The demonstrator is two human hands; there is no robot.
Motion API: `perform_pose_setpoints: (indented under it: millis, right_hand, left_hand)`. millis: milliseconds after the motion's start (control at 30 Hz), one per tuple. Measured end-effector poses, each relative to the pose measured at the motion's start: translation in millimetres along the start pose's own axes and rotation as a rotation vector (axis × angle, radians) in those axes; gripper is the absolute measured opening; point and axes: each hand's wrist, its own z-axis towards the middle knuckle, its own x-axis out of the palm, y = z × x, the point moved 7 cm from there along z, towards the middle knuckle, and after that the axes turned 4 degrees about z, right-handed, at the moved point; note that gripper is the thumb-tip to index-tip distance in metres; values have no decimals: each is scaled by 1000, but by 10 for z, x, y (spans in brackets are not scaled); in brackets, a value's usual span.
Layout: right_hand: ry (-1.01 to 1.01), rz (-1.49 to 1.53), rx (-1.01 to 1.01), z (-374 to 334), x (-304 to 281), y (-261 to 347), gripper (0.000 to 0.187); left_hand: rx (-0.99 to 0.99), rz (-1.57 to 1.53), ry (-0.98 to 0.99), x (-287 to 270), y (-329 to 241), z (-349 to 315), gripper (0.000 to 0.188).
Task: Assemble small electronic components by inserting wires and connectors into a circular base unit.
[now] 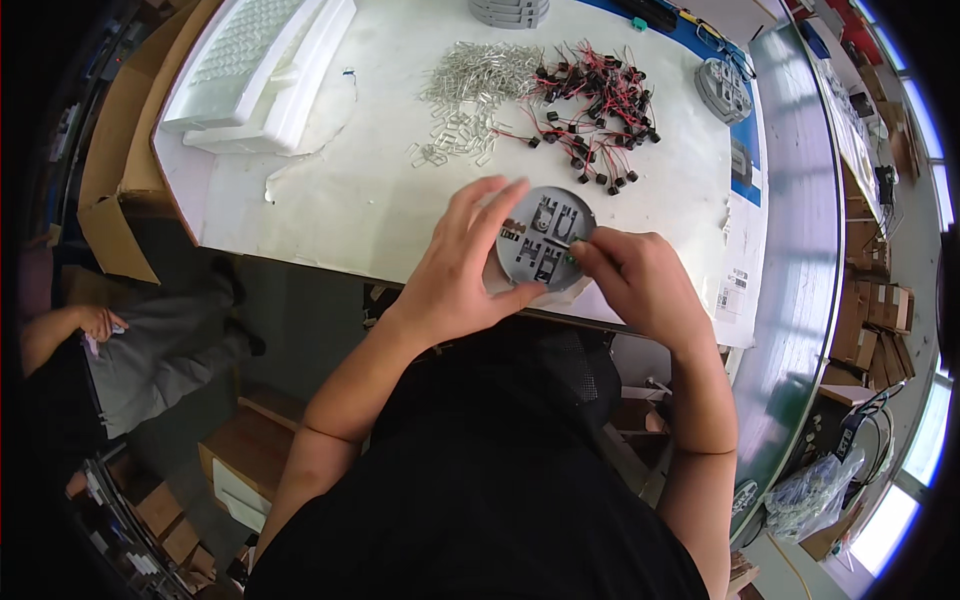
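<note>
A round grey plastic housing (pixel 520 262) with slots and small metal parts set in its face is held at the table's near edge. My left hand (pixel 462 262) grips it from the left, thumb at the near rim and fingers at the far rim. My right hand (pixel 640 280) is closed in a pinch over the housing's right side. A thin, short piece shows at its fingertips, too small to name. Beyond the housing lie a heap of bent clear or silvery clips (pixel 480 80) and a pile of small black cylinders with red and black wires (pixel 600 95).
White foam trays (pixel 255 80) stand at the table's far left. Stacked grey housings (pixel 508 12) sit at the far edge, more grey housings (pixel 722 92) at the right. Cardboard boxes (pixel 130 130) flank the table's left side. Another person's hand (pixel 95 322) shows at far left.
</note>
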Motion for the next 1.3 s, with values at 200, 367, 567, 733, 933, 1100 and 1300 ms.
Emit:
perform_pose_setpoints:
  millis: [200,367,567,733,933,1100,1300]
  right_hand:
    - [89,-201,65,63,157,105,41]
    - [126,-210,130,135,195,119,42]
    - [151,-212,166,183,234,84,44]
    - [180,-138,151,225,245,91,44]
    - [247,-97,144,276,241,63,44]
    - [265,-16,138,302,265,28,43]
    - [303,-9,131,360,289,52,41]
  left_hand:
    - [-46,96,91,8,120,65,105]
    - [-67,84,64,15,140,60,103]
    - [-61,99,63,29,157,46,104]
    - [-12,99,28,44,174,39,105]
    - [1,101,30,48,159,30,106]
    - [-2,104,33,56,171,22,106]
    - [-3,95,30,55,155,27,106]
